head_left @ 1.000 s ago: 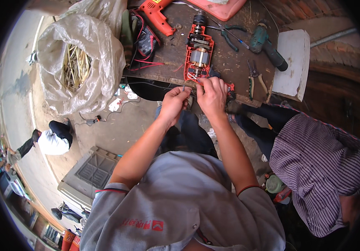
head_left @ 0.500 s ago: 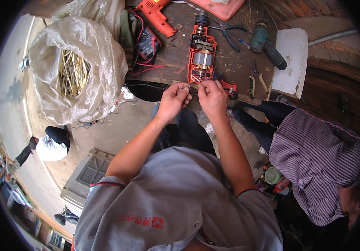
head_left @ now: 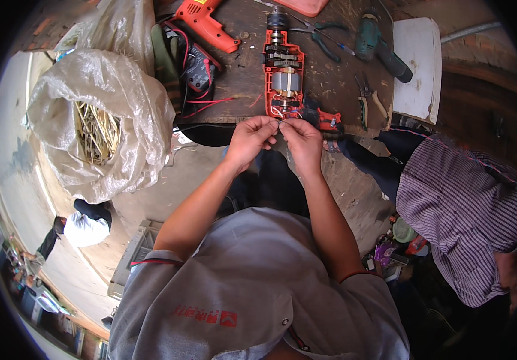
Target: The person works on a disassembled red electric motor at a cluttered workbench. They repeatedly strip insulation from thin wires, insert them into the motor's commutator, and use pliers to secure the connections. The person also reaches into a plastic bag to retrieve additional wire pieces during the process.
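An electric drill with its orange housing half off (head_left: 267, 78) lies on the bench edge, chuck pointing away from me. Its gears, motor coil and thin wires (head_left: 277, 111) are exposed. Just below the wires, my left hand (head_left: 252, 141) and my right hand (head_left: 304, 143) meet at the fingertips, both closed in a pinch. Between them is a thin wire, mostly hidden by the fingers. A black cord (head_left: 201, 125) runs in from the left toward my left hand. To the right of the wires sits the drill's dark and orange handle part (head_left: 329, 120).
On the bench lie an orange housing half (head_left: 207, 24), a multimeter (head_left: 198, 71) with red leads, pliers (head_left: 326, 47), another pair of pliers (head_left: 364, 102) and a teal cordless drill (head_left: 369, 42). A plastic sack of straw (head_left: 144, 120) stands left. A person in a checked shirt (head_left: 450, 210) is at right.
My fingertips have come together, the right hand shifting left to meet the left. The whole view has tilted slightly, so the bench things appear moved left and up.
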{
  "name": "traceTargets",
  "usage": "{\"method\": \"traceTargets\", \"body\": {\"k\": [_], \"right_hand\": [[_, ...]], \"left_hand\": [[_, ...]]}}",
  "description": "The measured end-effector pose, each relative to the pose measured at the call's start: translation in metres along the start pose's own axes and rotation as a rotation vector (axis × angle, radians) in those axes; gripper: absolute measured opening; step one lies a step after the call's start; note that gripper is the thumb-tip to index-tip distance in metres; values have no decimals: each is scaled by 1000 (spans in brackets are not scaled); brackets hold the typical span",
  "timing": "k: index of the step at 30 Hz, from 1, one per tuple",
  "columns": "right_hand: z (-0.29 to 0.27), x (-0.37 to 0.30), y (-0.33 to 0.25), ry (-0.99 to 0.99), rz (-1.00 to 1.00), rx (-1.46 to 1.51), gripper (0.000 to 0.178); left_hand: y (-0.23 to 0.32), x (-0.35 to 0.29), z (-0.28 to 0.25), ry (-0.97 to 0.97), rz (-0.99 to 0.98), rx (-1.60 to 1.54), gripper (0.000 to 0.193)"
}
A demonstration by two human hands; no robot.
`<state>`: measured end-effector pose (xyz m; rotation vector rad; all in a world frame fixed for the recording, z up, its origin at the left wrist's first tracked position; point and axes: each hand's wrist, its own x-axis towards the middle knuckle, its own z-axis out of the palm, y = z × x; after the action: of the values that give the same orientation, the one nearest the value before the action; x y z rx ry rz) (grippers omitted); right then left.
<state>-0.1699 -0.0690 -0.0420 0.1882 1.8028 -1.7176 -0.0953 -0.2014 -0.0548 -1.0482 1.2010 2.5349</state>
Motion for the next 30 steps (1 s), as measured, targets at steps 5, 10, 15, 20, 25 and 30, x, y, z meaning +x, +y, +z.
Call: {"method": "traceTargets", "body": {"k": [5, 10, 15, 20, 25, 30], "right_hand": [[0, -2, -7, -7, 127, 120, 13], [0, -1, -8, -34, 122, 145, 13], [-3, 2, -13, -55, 108, 85, 11], [-2, 3, -2, -40, -104, -75, 9], [-3, 2, 0, -10, -231, -303, 7], [-12, -1, -16, 17, -450, -634, 14]], "left_hand": [[7, -1, 3, 12, 28, 143, 19], [18, -2, 6, 17, 5, 245, 25], [31, 2, 4, -1, -138, 129, 23], [34, 4, 4, -2, -262, -29, 19], [30, 8, 6, 4, -274, -108, 17], [26, 10, 3, -19, -275, -169, 16]]}}
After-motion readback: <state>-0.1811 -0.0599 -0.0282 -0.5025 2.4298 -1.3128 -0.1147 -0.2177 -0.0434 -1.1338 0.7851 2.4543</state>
